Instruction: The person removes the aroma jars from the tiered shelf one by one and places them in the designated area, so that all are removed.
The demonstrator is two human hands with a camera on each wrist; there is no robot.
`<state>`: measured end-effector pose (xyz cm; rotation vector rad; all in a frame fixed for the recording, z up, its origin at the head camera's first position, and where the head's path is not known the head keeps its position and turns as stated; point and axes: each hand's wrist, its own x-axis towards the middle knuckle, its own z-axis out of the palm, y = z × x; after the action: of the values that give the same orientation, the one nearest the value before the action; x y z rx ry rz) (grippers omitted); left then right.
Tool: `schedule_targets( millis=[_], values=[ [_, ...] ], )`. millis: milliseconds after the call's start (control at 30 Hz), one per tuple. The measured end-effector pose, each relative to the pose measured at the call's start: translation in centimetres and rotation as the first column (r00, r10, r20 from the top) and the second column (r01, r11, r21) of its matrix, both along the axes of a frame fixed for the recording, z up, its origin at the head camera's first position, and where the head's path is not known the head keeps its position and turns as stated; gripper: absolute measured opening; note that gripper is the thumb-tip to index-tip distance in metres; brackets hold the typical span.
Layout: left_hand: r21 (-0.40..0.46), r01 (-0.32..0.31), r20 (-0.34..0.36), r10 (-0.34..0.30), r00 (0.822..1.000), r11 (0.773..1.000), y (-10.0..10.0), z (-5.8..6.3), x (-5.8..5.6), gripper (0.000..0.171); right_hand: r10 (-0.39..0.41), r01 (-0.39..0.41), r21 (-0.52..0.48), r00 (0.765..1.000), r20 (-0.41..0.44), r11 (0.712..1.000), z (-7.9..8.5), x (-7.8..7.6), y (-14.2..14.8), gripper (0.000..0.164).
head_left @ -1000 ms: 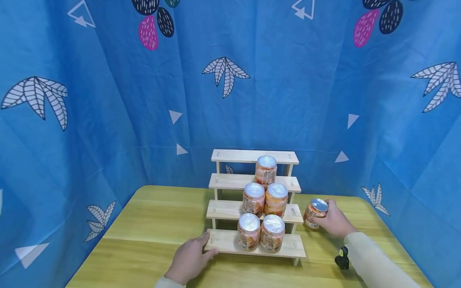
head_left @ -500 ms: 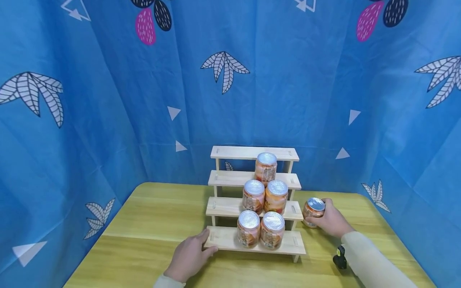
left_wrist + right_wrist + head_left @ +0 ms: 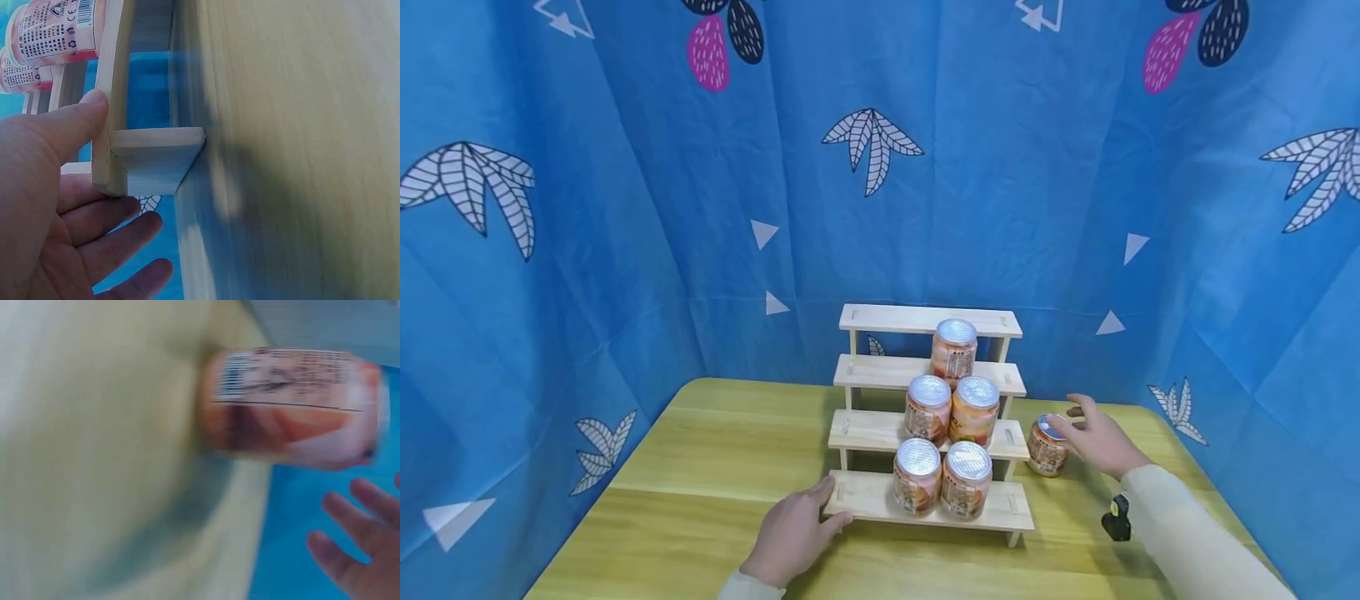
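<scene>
A can (image 3: 1048,454) with an orange label and silver lid stands on the table, right of a stepped wooden display rack (image 3: 867,493). Close above and beside that can, my right hand (image 3: 1099,439) has its fingers spread. The right wrist view, blurred, has the can (image 3: 290,409) apart from the fingertips (image 3: 340,503). At the rack's left end, my left hand (image 3: 792,535) grips the lowest shelf. Up close, the left thumb (image 3: 81,119) presses one face of the board (image 3: 111,106), with a finger on the other side.
Similar cans stand on the rack: two on the lowest shelf (image 3: 917,479), two on the second (image 3: 974,412), one on the third (image 3: 955,350). The top shelf (image 3: 895,318) bears none. A blue patterned curtain (image 3: 1015,208) hangs behind the wooden table (image 3: 730,450).
My right hand has let go of the can beside the rack and lifted slightly away to the right. The can moved a little left first. My left hand keeps its grip.
</scene>
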<state>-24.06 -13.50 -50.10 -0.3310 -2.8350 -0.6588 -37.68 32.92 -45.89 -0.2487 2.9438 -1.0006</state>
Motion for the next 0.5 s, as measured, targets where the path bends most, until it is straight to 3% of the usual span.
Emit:
schedule_targets(
  millis=[100, 200, 367, 500],
  values=[
    [-0.001, 0.018, 0.003, -0.018, 1.000, 1.000, 0.3, 0.1, -0.4, 0.073, -0.033, 0.031, -0.018, 0.997, -0.064, 0.999, 2.3, 0.3, -0.1, 0.095],
    [0.004, 0.007, 0.048, -0.007, 0.999, 1.000, 0.2, 0.1, -0.5, 0.075, -0.049, 0.046, -0.019, 0.987, -0.153, 0.999, 4.6, 0.3, -1.0, 0.090],
    [0.010, -0.057, 0.130, 0.055, 0.990, 0.998, -0.3, -0.2, -0.4, 0.077, 0.014, -0.017, -0.013, 0.976, -0.218, 1.000, 8.2, -0.5, -4.4, 0.087],
    [0.028, -0.036, 0.129, 0.032, 0.991, 0.999, -0.1, -0.2, -0.6, 0.077, 0.050, -0.053, -0.005, 0.966, -0.255, 0.999, 10.4, -1.0, -6.0, 0.082]
  ],
)
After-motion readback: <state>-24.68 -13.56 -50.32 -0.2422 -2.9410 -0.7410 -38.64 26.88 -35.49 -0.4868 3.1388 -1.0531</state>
